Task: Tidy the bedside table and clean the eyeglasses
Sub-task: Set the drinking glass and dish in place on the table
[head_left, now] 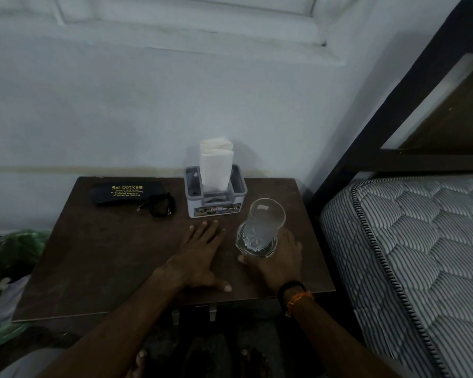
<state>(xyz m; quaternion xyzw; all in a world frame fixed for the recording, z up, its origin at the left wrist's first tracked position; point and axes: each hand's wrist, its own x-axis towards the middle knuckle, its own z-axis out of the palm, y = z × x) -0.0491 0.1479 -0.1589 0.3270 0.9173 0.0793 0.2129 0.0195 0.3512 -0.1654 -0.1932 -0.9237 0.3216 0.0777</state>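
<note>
Eyeglasses [159, 205] lie folded at 10 o'clock on the bedside table [99, 255], touching a black case [126, 193]. Left hand [200, 255] rests flat with fingers spread; right hand [277, 257] grips a glass [261, 227] at 3 o'clock. Tissue holder [216, 197] stands at 12 o'clock by the wall [120, 118]; mattress [410, 255] beyond at 3 o'clock.

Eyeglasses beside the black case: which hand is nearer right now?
Left. The left hand lies flat on the table, right of and nearer the camera than the eyeglasses. The right hand is farther right, holding the glass.
</note>
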